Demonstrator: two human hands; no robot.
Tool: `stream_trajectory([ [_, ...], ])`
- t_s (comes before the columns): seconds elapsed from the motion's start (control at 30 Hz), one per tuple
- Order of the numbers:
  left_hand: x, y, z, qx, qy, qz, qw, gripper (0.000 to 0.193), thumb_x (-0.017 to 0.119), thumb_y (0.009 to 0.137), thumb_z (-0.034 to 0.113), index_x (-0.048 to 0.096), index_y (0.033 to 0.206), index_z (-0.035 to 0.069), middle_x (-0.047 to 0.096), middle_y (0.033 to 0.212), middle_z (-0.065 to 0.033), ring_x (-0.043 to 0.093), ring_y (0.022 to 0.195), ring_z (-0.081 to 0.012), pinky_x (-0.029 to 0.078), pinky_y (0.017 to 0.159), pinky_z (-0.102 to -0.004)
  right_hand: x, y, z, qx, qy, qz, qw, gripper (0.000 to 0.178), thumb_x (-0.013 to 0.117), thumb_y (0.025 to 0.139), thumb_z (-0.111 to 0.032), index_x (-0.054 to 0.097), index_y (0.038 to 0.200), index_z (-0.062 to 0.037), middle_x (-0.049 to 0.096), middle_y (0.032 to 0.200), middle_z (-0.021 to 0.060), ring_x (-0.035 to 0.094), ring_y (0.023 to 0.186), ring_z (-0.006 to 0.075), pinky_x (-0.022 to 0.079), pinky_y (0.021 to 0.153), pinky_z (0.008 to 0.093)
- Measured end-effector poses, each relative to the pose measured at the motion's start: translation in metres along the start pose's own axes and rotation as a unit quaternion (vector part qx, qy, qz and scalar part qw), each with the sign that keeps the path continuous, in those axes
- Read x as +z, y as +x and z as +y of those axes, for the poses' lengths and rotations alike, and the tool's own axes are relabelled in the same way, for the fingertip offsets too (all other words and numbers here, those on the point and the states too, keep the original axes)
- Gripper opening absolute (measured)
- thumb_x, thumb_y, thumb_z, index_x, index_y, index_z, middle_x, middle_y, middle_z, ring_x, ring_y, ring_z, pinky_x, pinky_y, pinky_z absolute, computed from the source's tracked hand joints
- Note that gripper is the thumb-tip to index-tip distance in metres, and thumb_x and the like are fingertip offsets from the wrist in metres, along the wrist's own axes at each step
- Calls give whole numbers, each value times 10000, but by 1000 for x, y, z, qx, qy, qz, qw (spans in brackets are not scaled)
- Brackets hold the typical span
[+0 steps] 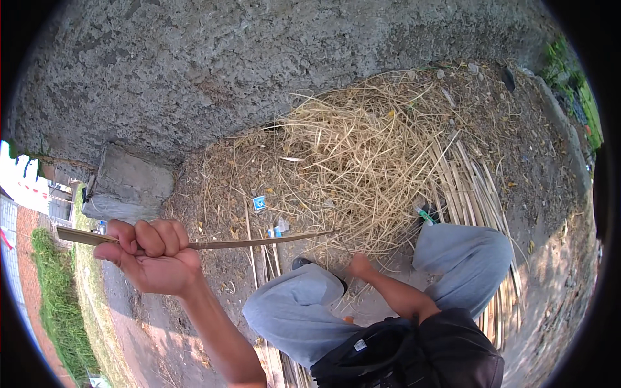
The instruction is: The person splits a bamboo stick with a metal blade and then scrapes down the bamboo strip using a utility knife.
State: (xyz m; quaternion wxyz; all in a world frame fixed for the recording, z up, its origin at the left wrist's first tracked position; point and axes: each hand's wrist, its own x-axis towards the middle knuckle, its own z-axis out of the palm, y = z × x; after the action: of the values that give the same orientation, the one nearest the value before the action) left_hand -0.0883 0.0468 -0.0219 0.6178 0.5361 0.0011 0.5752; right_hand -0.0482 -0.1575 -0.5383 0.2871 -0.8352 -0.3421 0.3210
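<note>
The left hand (pixel 155 255) is curled into a fist around a long, thin brown strip (pixel 259 242), well to the left of the shavings heap (pixel 362 155). A short, broad end of the strip juts from the fist on the side away from the heap; the rest runs, tapering and slightly bowed, to a tip that shows against the heap's near left edge. The right hand (pixel 361 266) is low, just beside the heap's near edge; I cannot tell whether its fingers are spread or pressed together.

Nearer the wearer than the heap are two bent knees in grey trousers (pixel 466 258). A blue and white wrapper (pixel 259 203) lies left of the heap. Right of the heap, pale long slats (pixel 462 181) lie side by side. Farther left of it is a concrete block (pixel 132 181), and behind it rises a rough grey wall (pixel 259 58).
</note>
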Motion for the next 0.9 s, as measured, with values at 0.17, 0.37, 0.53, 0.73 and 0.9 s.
stream_trajectory([
  [0.17, -10, 1, 4, 6, 23, 24, 999, 444, 332, 997, 534, 260, 742, 177, 122, 467, 56, 46, 391, -58, 51, 340, -248, -8, 11, 28, 99, -39, -41, 993, 277, 602, 782, -227, 685, 816, 35, 652, 806, 265, 653, 805, 432, 536, 753, 468],
  [0.37, 5, 2, -5, -3, -8, 24, 1000, 438, 336, 997, 530, 270, 746, 178, 129, 472, 58, 46, 396, -58, 53, 344, -248, 35, -31, 96, 36, -169, -45, 984, 195, 603, 776, -176, 707, 780, -11, 673, 894, 224, 663, 826, 386, 529, 744, 499],
  [0.53, -22, -3, 1, -7, 7, 30, 1000, 440, 354, 991, 536, 297, 752, 172, 142, 476, 55, 49, 398, -59, 55, 355, -255, 21, -41, 43, 129, -106, -39, 985, 200, 599, 776, -181, 716, 813, -23, 673, 906, 224, 663, 867, 390, 531, 771, 493],
  [0.73, -13, -1, 4, -16, -17, 37, 999, 449, 382, 975, 552, 314, 761, 164, 146, 478, 56, 55, 399, -61, 61, 363, -254, 36, -13, 53, 122, -132, -73, 981, 259, 583, 781, -246, 713, 784, -22, 683, 887, 200, 673, 835, 358, 539, 747, 449],
  [0.9, -13, -4, 10, -17, -32, 16, 999, 464, 371, 970, 571, 319, 769, 156, 151, 479, 56, 64, 402, -69, 80, 370, -258, 26, 0, 84, 66, -171, -34, 983, 234, 551, 769, -191, 724, 765, -34, 689, 808, 194, 685, 790, 339, 545, 710, 432],
])
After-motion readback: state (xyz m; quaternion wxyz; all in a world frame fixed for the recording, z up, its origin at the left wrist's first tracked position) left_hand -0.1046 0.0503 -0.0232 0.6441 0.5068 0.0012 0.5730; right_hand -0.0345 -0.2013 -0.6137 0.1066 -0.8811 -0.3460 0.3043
